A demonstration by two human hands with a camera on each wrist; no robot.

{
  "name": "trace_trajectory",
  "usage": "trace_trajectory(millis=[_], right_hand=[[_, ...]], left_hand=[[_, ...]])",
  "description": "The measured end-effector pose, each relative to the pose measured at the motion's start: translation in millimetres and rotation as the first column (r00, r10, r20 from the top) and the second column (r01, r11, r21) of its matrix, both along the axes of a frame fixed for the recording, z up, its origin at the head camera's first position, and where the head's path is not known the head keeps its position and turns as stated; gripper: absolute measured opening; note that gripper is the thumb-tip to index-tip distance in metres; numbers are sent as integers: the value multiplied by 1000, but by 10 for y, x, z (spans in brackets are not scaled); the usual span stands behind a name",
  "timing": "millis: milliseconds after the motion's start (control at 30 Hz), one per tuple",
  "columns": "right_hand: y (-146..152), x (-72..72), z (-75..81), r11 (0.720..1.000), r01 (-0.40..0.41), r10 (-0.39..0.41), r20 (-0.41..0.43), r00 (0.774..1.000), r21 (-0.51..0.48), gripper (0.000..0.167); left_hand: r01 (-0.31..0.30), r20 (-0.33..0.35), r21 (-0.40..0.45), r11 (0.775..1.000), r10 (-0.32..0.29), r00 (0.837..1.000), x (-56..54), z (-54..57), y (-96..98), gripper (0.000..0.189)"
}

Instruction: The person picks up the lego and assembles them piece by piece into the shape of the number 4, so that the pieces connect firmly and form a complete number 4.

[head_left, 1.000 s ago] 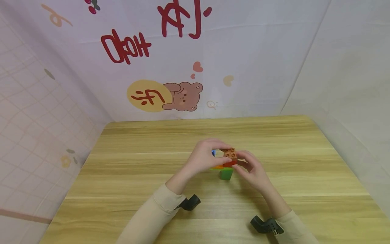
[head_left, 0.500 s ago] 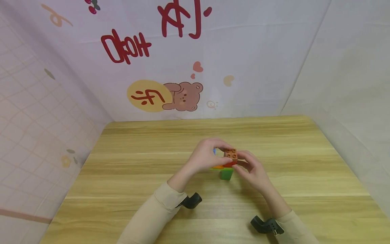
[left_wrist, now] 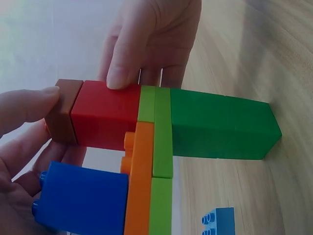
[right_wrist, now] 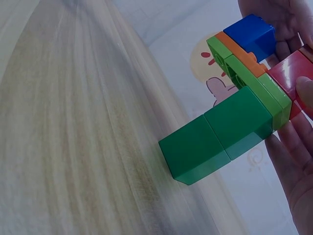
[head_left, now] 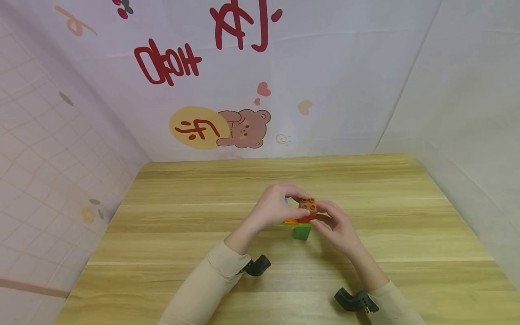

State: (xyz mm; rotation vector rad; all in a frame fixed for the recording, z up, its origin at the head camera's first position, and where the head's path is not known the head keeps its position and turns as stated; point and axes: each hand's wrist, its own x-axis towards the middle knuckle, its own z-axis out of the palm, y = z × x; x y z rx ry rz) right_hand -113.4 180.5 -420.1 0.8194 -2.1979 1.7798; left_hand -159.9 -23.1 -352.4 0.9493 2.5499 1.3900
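Observation:
My left hand (head_left: 270,208) pinches a small brown brick (head_left: 308,204) between thumb and finger. It sits on a red brick (left_wrist: 105,115), with no gap visible in the left wrist view. My right hand (head_left: 340,230) grips the red brick from the right side. Below the red brick come light green plates (left_wrist: 162,142), then a column of dark green bricks (right_wrist: 220,134) reaching down toward the tabletop. An orange plate (left_wrist: 139,183) lies across the light green ones, and a blue brick (left_wrist: 83,198) stands on it beside my left palm.
A loose light blue brick (left_wrist: 225,221) is on the wooden table (head_left: 195,189) behind the stack. Black wrist mounts (head_left: 257,265) jut from both sleeves above the tabletop. A printed white cloth (head_left: 325,90) hangs behind the table.
Over the second, my left hand and the brown brick shift very slightly right and down onto the red brick. My right hand stays in place on the red brick.

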Motion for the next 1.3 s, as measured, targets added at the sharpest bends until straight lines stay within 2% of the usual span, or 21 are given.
trace_trajectory(millis=[133, 400, 667, 967, 1167, 1300], right_hand=[[9, -7, -25, 1000, 5, -5, 2, 1000, 5, 40], [84, -121, -295, 999, -4, 2, -52, 999, -36, 46], [10, -25, -77, 1000, 2, -2, -30, 1000, -6, 40], [61, -105, -264, 1000, -4, 4, -20, 1000, -9, 45], [78, -127, -282, 1000, -17, 16, -46, 999, -18, 44], [83, -127, -281, 1000, -14, 14, -49, 999, -15, 44]], left_hand=[[2, 1, -10, 1000, -2, 1000, 2, 7, 0, 27], [-11, -49, -45, 999, 9, 999, 7, -9, 27, 28], [9, -25, -31, 999, -10, 1000, 16, 11, -7, 28], [4, -24, -61, 998, -6, 1000, 22, 22, -20, 28], [16, -29, -51, 999, -18, 999, 21, 8, -17, 28], [46, -28, -38, 998, -47, 998, -4, -9, -33, 29]])
